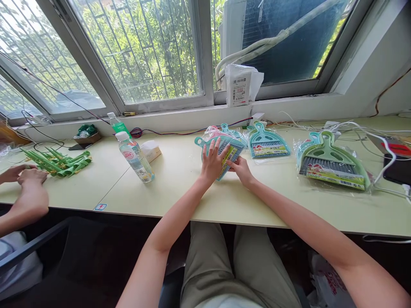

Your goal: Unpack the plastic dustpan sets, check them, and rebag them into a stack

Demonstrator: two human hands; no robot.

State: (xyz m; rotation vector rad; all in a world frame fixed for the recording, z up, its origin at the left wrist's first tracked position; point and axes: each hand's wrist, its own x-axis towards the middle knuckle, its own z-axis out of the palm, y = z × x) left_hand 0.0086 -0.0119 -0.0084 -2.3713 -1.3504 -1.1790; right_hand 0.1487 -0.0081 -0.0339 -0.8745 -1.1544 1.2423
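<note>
A teal dustpan-and-brush set [231, 149] in clear wrapping, with a green printed label, is tilted in front of me on the table. My left hand [212, 160] lies flat across its face, fingers spread. At its lower right edge my right hand [241, 169] pinches the set; the thumb shows, while most of the fingers are hidden. Behind it, partly covered, are more wrapped sets, one of them pink [212, 131]. Just to the right lies another teal wrapped set [268, 141]. Farther right sits a pile of wrapped sets with a green one [334, 162] on top.
Two plastic bottles, the nearer one [136, 158] clear, and a tissue pack [150, 150] stand left of my hands. Another person's hands [30, 175] are beside green stalk-like pieces [64, 162] at far left. White cables [382, 141] and a dark device [396, 169] lie at the right.
</note>
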